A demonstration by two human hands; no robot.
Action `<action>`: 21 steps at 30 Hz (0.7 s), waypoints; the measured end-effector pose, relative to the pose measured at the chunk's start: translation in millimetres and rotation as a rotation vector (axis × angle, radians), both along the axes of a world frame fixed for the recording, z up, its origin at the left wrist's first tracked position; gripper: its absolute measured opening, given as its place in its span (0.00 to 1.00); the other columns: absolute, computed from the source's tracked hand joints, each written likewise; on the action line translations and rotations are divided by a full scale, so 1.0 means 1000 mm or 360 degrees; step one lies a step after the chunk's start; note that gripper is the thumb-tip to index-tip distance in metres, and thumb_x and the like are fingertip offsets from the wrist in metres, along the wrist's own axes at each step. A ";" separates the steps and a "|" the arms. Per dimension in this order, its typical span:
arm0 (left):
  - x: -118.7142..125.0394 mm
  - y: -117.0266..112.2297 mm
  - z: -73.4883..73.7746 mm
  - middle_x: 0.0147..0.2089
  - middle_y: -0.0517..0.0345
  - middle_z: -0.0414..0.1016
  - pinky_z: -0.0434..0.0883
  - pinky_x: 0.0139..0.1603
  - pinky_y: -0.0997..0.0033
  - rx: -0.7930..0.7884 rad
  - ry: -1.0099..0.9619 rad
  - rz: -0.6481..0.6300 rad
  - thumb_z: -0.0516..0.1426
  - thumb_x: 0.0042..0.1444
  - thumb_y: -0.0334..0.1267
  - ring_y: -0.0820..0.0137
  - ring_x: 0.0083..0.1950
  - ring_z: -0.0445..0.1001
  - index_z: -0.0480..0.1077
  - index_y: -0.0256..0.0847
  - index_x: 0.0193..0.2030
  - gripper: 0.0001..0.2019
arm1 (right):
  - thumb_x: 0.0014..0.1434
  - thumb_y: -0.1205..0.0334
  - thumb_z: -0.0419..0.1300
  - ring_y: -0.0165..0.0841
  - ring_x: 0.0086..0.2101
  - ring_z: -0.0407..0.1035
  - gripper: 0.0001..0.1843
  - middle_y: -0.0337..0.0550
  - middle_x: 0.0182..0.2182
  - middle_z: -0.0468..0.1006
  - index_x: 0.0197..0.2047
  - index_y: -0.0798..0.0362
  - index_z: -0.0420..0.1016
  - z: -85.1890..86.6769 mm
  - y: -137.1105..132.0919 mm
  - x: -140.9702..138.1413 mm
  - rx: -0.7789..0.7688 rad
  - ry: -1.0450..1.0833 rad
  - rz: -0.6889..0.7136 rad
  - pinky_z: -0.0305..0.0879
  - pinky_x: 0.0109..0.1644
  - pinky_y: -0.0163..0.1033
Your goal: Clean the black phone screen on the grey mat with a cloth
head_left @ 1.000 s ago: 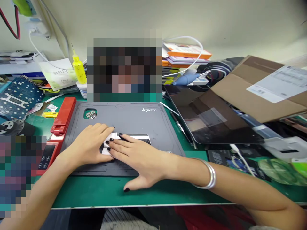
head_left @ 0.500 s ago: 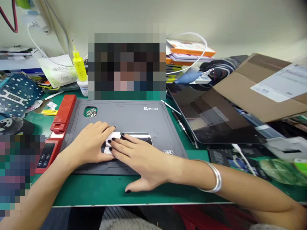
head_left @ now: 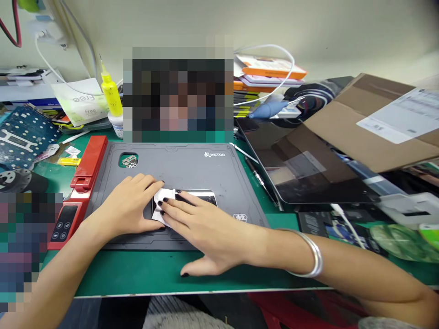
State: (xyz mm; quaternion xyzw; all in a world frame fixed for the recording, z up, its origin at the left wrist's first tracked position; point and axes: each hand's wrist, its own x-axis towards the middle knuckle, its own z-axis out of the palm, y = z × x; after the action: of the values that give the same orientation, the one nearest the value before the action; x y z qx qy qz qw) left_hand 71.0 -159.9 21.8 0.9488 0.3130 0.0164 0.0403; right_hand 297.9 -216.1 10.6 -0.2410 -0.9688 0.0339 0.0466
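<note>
A smartphone [head_left: 208, 196] with a glossy dark face lies flat on a grey work mat [head_left: 185, 169]. My left hand [head_left: 132, 203] grips its left end between thumb and fingers. Over the left part of the phone's face lies a white wipe [head_left: 168, 196]. My right hand [head_left: 202, 224] presses flat on the wipe and phone with outstretched fingers, its thumb spread well away toward the mat's front edge. The underside of the phone and much of its lower half are hidden by my hands.
A red tool with a button panel [head_left: 63, 224] stands along the mat's left side. A pen-like tool [head_left: 262, 183], a large dark glass panel [head_left: 291, 160] and a cardboard box [head_left: 370, 114] are on the right. A yellow bottle [head_left: 111, 96] stands at the back left.
My right hand has slid slightly right across the phone, and the wipe's visible part has shifted right too. My left hand stays at the phone's left end.
</note>
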 end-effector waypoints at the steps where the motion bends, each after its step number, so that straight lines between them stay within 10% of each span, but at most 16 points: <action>1: 0.000 0.000 0.000 0.54 0.45 0.70 0.67 0.49 0.57 -0.0001 -0.0001 0.0001 0.64 0.51 0.51 0.53 0.53 0.70 0.62 0.37 0.59 0.33 | 0.58 0.32 0.56 0.54 0.61 0.57 0.49 0.67 0.62 0.65 0.62 0.72 0.64 0.000 0.000 0.000 0.0007 0.0000 0.0001 0.44 0.68 0.57; 21: 0.000 0.001 -0.006 0.53 0.45 0.73 0.69 0.52 0.56 -0.0118 -0.0249 -0.0072 0.66 0.51 0.44 0.55 0.52 0.71 0.62 0.34 0.56 0.30 | 0.62 0.36 0.55 0.53 0.59 0.62 0.43 0.68 0.59 0.69 0.60 0.72 0.68 0.004 -0.008 0.010 0.0133 -0.0084 -0.0079 0.50 0.67 0.55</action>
State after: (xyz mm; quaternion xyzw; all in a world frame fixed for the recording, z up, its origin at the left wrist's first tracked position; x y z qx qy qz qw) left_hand 71.3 -158.5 15.8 0.9492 0.2879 0.0781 0.1000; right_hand 308.1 -224.1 14.9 -0.2636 -0.9640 -0.0140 0.0319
